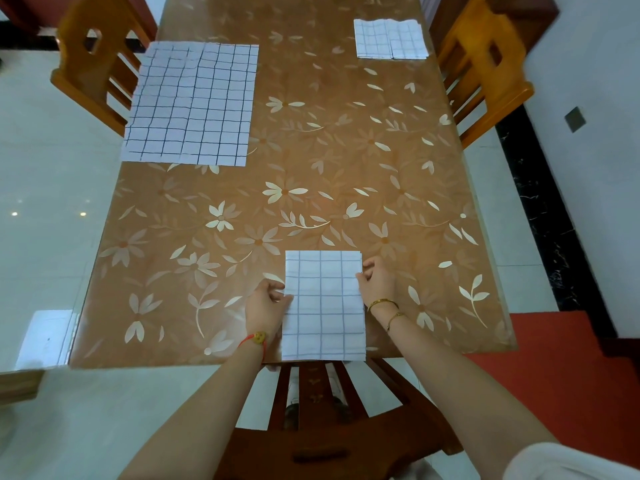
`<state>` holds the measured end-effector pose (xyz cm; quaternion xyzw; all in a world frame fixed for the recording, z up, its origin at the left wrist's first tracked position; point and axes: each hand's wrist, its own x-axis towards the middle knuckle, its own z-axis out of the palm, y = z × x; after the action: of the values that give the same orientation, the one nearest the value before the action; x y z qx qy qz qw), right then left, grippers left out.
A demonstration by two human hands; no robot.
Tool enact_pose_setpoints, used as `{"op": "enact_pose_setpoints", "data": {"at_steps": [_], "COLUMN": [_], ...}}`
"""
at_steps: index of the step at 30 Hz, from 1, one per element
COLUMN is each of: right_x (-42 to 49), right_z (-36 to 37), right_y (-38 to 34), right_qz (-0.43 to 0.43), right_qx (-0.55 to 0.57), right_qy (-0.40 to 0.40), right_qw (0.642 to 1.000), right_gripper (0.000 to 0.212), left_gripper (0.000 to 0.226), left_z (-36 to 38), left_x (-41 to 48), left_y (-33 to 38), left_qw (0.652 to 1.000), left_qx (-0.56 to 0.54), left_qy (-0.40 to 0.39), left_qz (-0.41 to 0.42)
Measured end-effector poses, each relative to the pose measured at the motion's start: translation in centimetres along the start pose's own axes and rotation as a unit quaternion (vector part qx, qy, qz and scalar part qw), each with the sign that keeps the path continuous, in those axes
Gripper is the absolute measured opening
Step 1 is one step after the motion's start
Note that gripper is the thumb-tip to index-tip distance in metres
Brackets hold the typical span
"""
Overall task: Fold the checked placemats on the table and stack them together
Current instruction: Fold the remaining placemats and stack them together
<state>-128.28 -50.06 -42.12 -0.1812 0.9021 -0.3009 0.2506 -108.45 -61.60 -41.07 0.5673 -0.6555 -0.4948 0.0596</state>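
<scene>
A folded white placemat with a dark check (323, 306) lies at the near edge of the table, its lower end reaching the table's rim. My left hand (266, 301) pinches its left edge and my right hand (375, 280) pinches its right edge. An unfolded checked placemat (192, 103) lies flat at the far left of the table. Two folded checked placemats (390, 39) lie at the far right corner, one overlapping the other.
The table (346, 150) has a brown floral cover. Wooden chairs stand at the far left (93, 64), the far right (485, 64) and right in front of me (322, 410) under the near edge. A red mat (571, 375) covers the floor on the right.
</scene>
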Motion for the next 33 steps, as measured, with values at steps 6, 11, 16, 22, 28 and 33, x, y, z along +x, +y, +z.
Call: {"op": "enact_pose_setpoints", "data": {"at_steps": [6,11,16,22,28,33], "right_x": [0.2,0.6,-0.1,-1.0,-1.1,-0.8], "right_z": [0.2,1.2,1.9,5.3,5.5,3.6], "right_y": [0.2,-0.2,-3.9,-5.9,-5.3,-3.2], "right_qz": [0.007,-0.087,-0.251,-0.284,-0.263,-0.237], "right_qx": [-0.009,-0.110,-0.240,-0.332,-0.370,-0.371], "right_qy": [0.004,0.064,-0.022,-0.155,-0.168,-0.145], "right_qw": [1.000,0.988,0.937,0.886,0.875,0.886], "right_gripper": [0.018,0.024,0.046,0.059,0.057,0.056], "left_gripper": [0.030,0.033,0.062,0.073,0.071,0.069], "left_z": [-0.3,-0.6,-0.6,0.4,0.7,0.8], "left_x": [0.3,1.3,3.9,5.0,5.1,4.8], "left_y": [0.3,1.3,2.7,3.2,2.2,2.3], "left_qw": [0.996,0.974,0.881,0.844,0.826,0.828], "left_qx": [0.085,0.196,0.394,0.480,0.516,0.515], "left_qy": [-0.005,0.008,-0.056,-0.143,-0.134,-0.134], "left_qz": [0.013,0.115,0.256,0.192,0.183,0.177]}}
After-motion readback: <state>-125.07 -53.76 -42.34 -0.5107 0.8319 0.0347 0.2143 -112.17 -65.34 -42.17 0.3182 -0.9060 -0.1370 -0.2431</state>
